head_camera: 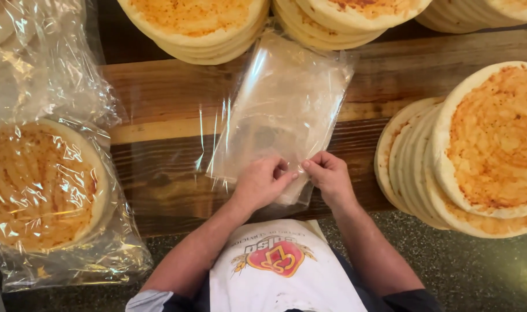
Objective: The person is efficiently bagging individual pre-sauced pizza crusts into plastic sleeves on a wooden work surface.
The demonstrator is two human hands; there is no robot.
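A clear plastic bag [283,110] lies flat on the wooden table [159,86], its near edge toward me. My left hand [262,182] and my right hand [330,176] both pinch that near edge between thumb and fingers, fingertips almost touching. The bag holds nothing that I can see.
Stacks of round flatbreads with orange sauce stand at the right [483,150], the far middle [197,26] and far right [356,17]. At the left, bagged flatbreads [41,185] lie in clear plastic, with more loose plastic [38,63] behind. A white apron [280,271] covers my front.
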